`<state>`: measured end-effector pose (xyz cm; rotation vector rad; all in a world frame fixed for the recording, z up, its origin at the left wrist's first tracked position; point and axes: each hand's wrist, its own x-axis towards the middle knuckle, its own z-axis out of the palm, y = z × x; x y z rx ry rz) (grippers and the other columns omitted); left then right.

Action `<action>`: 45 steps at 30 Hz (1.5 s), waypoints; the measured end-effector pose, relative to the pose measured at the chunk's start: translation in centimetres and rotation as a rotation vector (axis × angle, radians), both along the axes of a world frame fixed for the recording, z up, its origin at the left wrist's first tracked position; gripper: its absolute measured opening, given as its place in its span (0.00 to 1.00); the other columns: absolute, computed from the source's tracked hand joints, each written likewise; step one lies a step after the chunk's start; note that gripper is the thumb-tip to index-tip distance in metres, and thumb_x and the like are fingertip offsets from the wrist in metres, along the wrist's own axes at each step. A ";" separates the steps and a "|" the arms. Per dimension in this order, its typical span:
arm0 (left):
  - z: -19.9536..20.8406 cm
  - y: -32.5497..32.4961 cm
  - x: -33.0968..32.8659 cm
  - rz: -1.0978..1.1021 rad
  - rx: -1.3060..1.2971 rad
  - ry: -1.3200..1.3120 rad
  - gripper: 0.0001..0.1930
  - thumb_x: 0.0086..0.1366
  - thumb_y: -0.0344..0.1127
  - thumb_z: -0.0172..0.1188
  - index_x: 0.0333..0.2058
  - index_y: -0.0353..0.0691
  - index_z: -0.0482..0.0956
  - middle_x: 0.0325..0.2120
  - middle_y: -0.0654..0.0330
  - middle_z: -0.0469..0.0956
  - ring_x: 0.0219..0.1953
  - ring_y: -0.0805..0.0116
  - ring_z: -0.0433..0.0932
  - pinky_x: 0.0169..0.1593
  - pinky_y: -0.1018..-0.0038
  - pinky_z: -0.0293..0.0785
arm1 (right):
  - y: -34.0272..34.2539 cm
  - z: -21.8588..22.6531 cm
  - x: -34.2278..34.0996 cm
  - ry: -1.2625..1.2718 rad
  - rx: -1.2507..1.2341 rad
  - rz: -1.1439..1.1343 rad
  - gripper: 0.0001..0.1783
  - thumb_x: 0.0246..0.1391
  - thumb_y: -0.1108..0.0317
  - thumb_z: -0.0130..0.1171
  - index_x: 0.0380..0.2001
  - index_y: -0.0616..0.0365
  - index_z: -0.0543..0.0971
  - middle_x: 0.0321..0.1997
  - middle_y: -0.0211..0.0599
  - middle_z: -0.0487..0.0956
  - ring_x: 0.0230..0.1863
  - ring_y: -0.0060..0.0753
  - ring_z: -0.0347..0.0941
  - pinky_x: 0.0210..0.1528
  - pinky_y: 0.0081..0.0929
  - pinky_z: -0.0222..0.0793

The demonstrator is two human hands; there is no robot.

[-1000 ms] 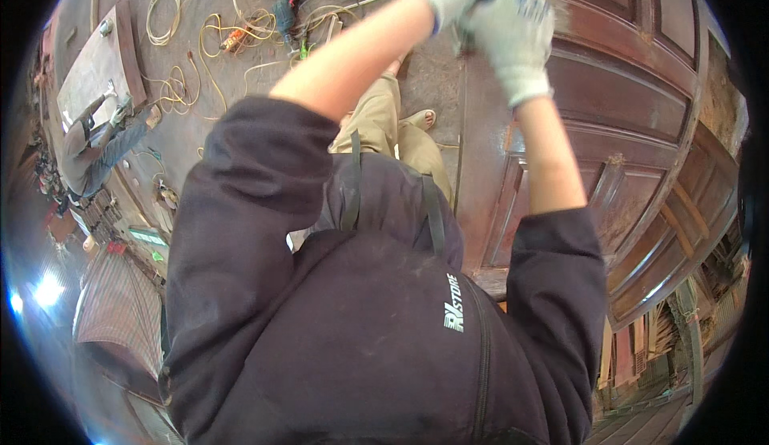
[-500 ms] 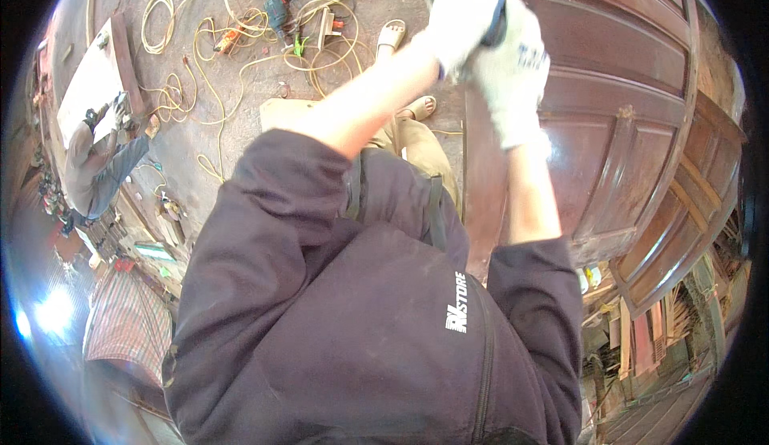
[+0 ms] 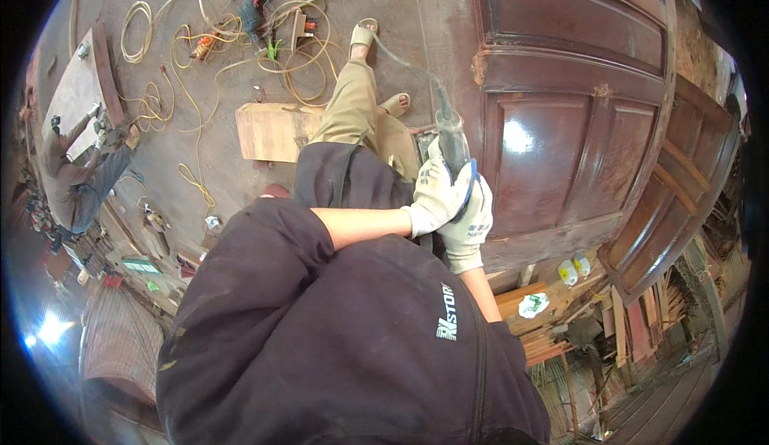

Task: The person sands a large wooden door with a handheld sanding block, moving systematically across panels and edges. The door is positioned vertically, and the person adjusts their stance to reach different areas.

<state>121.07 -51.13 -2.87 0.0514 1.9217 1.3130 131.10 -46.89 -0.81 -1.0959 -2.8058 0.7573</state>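
Note:
My two hands, in pale knit gloves, are closed together around a corded angle grinder (image 3: 454, 142) with a dark grey body and a blue-rimmed round head. My left hand (image 3: 432, 193) wraps the tool from the left, just below its body. Against the blue rim, on the right, my right hand (image 3: 471, 229) closes round the head end. Its power cord (image 3: 412, 67) runs up and away to the left. The tool is over the near left edge of a dark brown panelled wooden door (image 3: 533, 169). My gloves hide the working face of its disc.
A wooden block (image 3: 272, 131) stands left of my legs. Beyond lie a blue drill (image 3: 254, 12), an orange-bodied tool (image 3: 203, 46) and looped yellow cords (image 3: 136, 32). At far left a co-worker (image 3: 80, 165) crouches by a pale board. Another door (image 3: 673, 181) leans at right.
Both hands have come back toward my body from the door's far end, bringing the grinder along. My elbows are more bent, and my view has shifted slightly.

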 end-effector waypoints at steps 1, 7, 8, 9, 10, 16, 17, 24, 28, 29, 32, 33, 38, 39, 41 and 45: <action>-0.4 0.6 -1.0 0.015 0.021 -0.027 0.35 0.66 0.43 0.61 0.64 0.35 0.55 0.45 0.36 0.77 0.47 0.37 0.78 0.52 0.52 0.73 | 0.7 0.1 -1.1 0.006 0.010 0.021 0.42 0.43 0.57 0.73 0.61 0.57 0.69 0.60 0.53 0.73 0.59 0.57 0.72 0.58 0.47 0.70; -2.0 7.4 -13.3 0.155 0.073 0.097 0.38 0.67 0.46 0.60 0.65 0.32 0.52 0.53 0.32 0.72 0.57 0.35 0.72 0.62 0.54 0.66 | 8.2 0.3 -15.3 0.086 0.038 0.148 0.41 0.41 0.62 0.73 0.60 0.58 0.69 0.58 0.53 0.73 0.58 0.56 0.72 0.57 0.44 0.72; -2.4 8.7 -15.9 0.189 0.106 0.130 0.38 0.67 0.46 0.60 0.65 0.31 0.52 0.55 0.31 0.70 0.59 0.34 0.70 0.64 0.53 0.65 | 9.5 0.1 -17.9 0.100 0.059 0.166 0.40 0.41 0.63 0.73 0.59 0.57 0.69 0.57 0.51 0.73 0.57 0.55 0.73 0.56 0.43 0.72; -2.1 10.2 -18.6 0.184 0.109 0.150 0.38 0.67 0.47 0.59 0.65 0.30 0.52 0.54 0.31 0.71 0.58 0.33 0.71 0.63 0.54 0.65 | 10.8 0.3 -20.6 0.120 0.052 0.144 0.40 0.40 0.63 0.72 0.59 0.56 0.70 0.56 0.49 0.74 0.56 0.53 0.74 0.56 0.43 0.72; -1.5 11.6 -21.7 0.184 0.109 0.170 0.38 0.67 0.48 0.59 0.64 0.29 0.52 0.54 0.30 0.71 0.57 0.33 0.71 0.63 0.54 0.66 | 12.0 0.6 -23.6 0.141 0.043 0.126 0.39 0.40 0.64 0.72 0.58 0.55 0.70 0.55 0.47 0.74 0.56 0.52 0.74 0.55 0.42 0.72; -3.2 19.7 -38.5 0.235 0.245 0.124 0.42 0.67 0.50 0.56 0.66 0.23 0.50 0.60 0.32 0.68 0.62 0.41 0.71 0.65 0.61 0.65 | 20.1 -1.7 -39.3 0.192 0.246 0.204 0.34 0.42 0.59 0.70 0.55 0.51 0.72 0.52 0.48 0.77 0.53 0.53 0.76 0.53 0.45 0.74; -2.8 21.1 -41.3 0.207 0.193 0.120 0.43 0.66 0.50 0.56 0.67 0.23 0.48 0.60 0.32 0.68 0.62 0.41 0.71 0.66 0.61 0.64 | 20.3 -1.0 -41.8 0.244 0.265 0.179 0.29 0.46 0.57 0.67 0.52 0.53 0.73 0.49 0.50 0.78 0.53 0.55 0.76 0.52 0.46 0.72; -3.4 22.3 -43.3 0.152 0.213 0.033 0.48 0.65 0.51 0.57 0.69 0.25 0.42 0.58 0.31 0.70 0.58 0.40 0.74 0.62 0.59 0.69 | 18.9 0.1 -43.8 0.168 0.242 0.005 0.21 0.55 0.55 0.60 0.48 0.53 0.73 0.45 0.53 0.79 0.49 0.60 0.75 0.50 0.51 0.70; -2.3 18.7 -33.1 0.004 0.092 -0.033 0.45 0.67 0.51 0.58 0.69 0.28 0.45 0.55 0.33 0.73 0.56 0.42 0.76 0.60 0.59 0.71 | 16.9 -1.3 -32.9 0.134 0.259 0.037 0.35 0.46 0.54 0.69 0.57 0.52 0.70 0.55 0.48 0.76 0.53 0.53 0.77 0.54 0.46 0.74; -0.3 16.0 -30.2 -0.104 0.163 0.049 0.43 0.66 0.54 0.57 0.63 0.25 0.48 0.52 0.30 0.74 0.55 0.42 0.77 0.60 0.59 0.71 | 15.6 -0.5 -30.3 0.109 0.197 -0.046 0.34 0.48 0.57 0.68 0.59 0.51 0.71 0.56 0.48 0.77 0.56 0.54 0.75 0.56 0.45 0.72; -0.8 13.9 -21.7 -0.130 0.152 0.033 0.51 0.68 0.55 0.52 0.70 0.26 0.31 0.49 0.27 0.75 0.53 0.36 0.77 0.60 0.58 0.71 | 12.2 1.1 -22.2 0.063 0.081 -0.149 0.35 0.49 0.59 0.68 0.61 0.50 0.71 0.58 0.47 0.76 0.59 0.52 0.74 0.59 0.44 0.70; -0.3 12.9 -19.0 -0.150 0.168 -0.017 0.50 0.67 0.55 0.52 0.71 0.30 0.32 0.52 0.27 0.73 0.53 0.35 0.77 0.61 0.56 0.71 | 11.4 0.9 -19.2 0.076 0.082 -0.163 0.36 0.49 0.58 0.69 0.61 0.51 0.70 0.59 0.47 0.76 0.60 0.51 0.74 0.60 0.43 0.70; 0.9 9.2 -7.0 -0.172 -0.008 -0.151 0.46 0.65 0.49 0.58 0.71 0.36 0.42 0.60 0.32 0.68 0.59 0.34 0.72 0.65 0.53 0.65 | 6.9 1.0 -6.4 -0.028 0.077 -0.166 0.44 0.42 0.61 0.74 0.62 0.56 0.66 0.58 0.52 0.73 0.58 0.58 0.72 0.57 0.46 0.71; 0.5 8.4 -4.2 -0.156 -0.016 -0.067 0.44 0.65 0.46 0.59 0.71 0.36 0.44 0.58 0.34 0.70 0.58 0.36 0.73 0.64 0.52 0.66 | 6.1 0.9 -4.1 -0.024 0.077 -0.158 0.44 0.41 0.61 0.74 0.62 0.57 0.66 0.58 0.52 0.72 0.58 0.59 0.72 0.56 0.47 0.71; 1.1 6.4 -0.6 -0.153 0.016 -0.108 0.42 0.64 0.44 0.59 0.69 0.36 0.46 0.55 0.35 0.72 0.56 0.37 0.75 0.60 0.52 0.70 | 4.3 0.8 0.4 -0.041 0.062 -0.168 0.45 0.40 0.60 0.74 0.62 0.57 0.66 0.58 0.52 0.72 0.58 0.59 0.72 0.55 0.48 0.71; -0.6 4.0 4.3 -0.183 0.054 -0.083 0.43 0.64 0.44 0.61 0.69 0.36 0.45 0.48 0.35 0.76 0.48 0.36 0.78 0.54 0.51 0.73 | 2.2 0.7 4.9 -0.060 0.074 -0.094 0.46 0.39 0.58 0.74 0.63 0.56 0.65 0.58 0.51 0.72 0.57 0.58 0.73 0.54 0.46 0.72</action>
